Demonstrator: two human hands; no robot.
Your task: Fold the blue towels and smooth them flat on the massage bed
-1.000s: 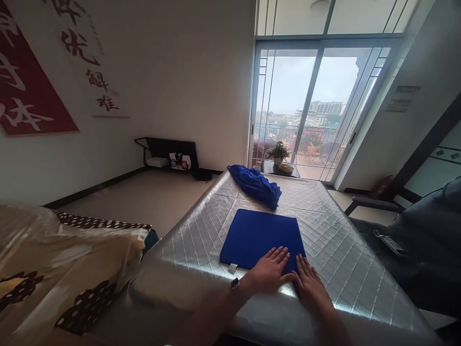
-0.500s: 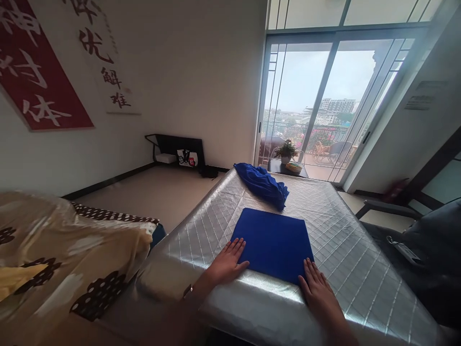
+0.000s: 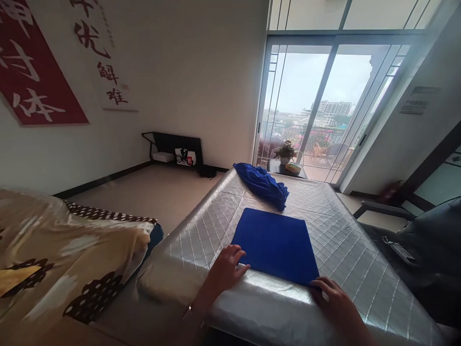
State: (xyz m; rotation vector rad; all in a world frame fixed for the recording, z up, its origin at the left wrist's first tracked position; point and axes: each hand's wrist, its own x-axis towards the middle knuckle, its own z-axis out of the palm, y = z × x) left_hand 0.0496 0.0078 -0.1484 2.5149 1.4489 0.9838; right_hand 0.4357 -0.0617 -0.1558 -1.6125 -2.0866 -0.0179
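Observation:
A flat, neatly folded blue cloth (image 3: pixel 275 245) lies on the silver quilted cover near its front edge. My right hand (image 3: pixel 333 300) has its thumb and fingers closed on the cloth's near right corner. At the near left corner, my left hand (image 3: pixel 226 269) touches the edge, fingers bent and thumb apart from them. Farther back, a crumpled blue cloth (image 3: pixel 262 186) lies at the far left of the cover.
The silver quilted cover (image 3: pixel 345 230) spreads over a bed-like table. To the left is a brown patterned blanket (image 3: pixel 108 245); on the right, a dark armchair (image 3: pixel 432 240). Beyond the far end, a potted plant (image 3: pixel 286 153) stands before glass doors (image 3: pixel 298 96).
My right hand has gone from lying flat along the cloth's right side to gripping its near corner, which shifted slightly outward. The left fingers have curled up from lying flat.

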